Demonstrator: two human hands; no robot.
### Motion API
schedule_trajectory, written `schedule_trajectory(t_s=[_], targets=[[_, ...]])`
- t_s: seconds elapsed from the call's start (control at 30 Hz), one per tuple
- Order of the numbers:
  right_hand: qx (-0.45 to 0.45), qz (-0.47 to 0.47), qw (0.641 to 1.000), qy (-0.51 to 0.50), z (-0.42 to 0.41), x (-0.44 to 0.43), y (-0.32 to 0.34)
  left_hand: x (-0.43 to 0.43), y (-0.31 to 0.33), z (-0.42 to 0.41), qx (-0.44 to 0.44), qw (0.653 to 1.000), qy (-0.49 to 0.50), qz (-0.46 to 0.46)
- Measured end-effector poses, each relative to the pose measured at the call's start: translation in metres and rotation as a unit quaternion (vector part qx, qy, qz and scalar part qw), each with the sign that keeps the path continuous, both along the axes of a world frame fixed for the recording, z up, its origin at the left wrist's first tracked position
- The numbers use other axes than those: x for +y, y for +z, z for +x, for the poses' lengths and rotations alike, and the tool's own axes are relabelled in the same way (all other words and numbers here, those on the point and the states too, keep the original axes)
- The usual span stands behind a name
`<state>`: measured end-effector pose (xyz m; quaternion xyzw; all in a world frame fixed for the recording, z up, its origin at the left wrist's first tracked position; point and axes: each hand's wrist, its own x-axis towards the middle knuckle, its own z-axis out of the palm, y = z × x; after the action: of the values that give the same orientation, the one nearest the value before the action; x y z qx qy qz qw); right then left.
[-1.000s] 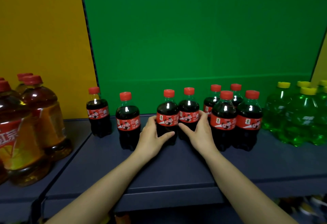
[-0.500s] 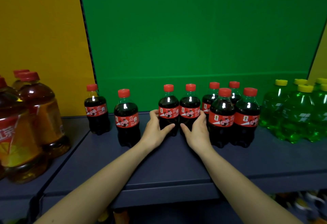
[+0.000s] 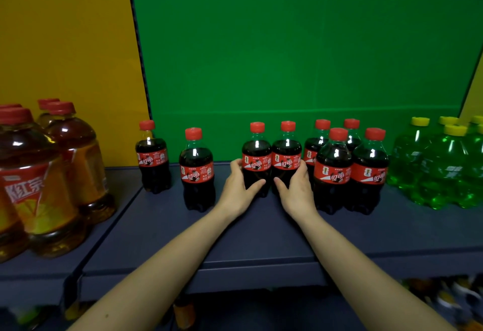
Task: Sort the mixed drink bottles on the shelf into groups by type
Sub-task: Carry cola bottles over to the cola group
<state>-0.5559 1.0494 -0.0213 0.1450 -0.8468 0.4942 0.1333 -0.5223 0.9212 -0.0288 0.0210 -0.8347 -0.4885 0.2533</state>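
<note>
Red-capped cola pair (image 3: pixel 257 166) is gripped, left hand (image 3: pixel 239 189) and right hand (image 3: pixel 296 189) fingers curled round one each, so I'd slide them upright along the shelf (image 3: pixel 261 231) against the right cluster (image 3: pixel 333 171).

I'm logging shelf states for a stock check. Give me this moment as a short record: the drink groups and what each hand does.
left hand: grips left cola bottle of the middle pair
right hand: grips right cola bottle of that pair
other cola bottles: four clustered at right; two apart at left
tea bottles: large, far left
green bottles: yellow caps, far right
shelf: dark blue
</note>
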Motion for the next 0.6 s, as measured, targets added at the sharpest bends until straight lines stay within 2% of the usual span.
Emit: schedule_trajectory(t_s=[0.3, 0.6], targets=[[-0.017, -0.002, 1.0, 0.008, 0.005, 0.005, 0.003, 0.004, 0.005, 0.013, 0.002, 0.998, 0.039, -0.055], [-0.026, 0.01, 0.998, 0.049, 0.021, 0.016, 0.004, 0.0, -0.004, 0.051, -0.049, 0.995, -0.011, -0.081]])
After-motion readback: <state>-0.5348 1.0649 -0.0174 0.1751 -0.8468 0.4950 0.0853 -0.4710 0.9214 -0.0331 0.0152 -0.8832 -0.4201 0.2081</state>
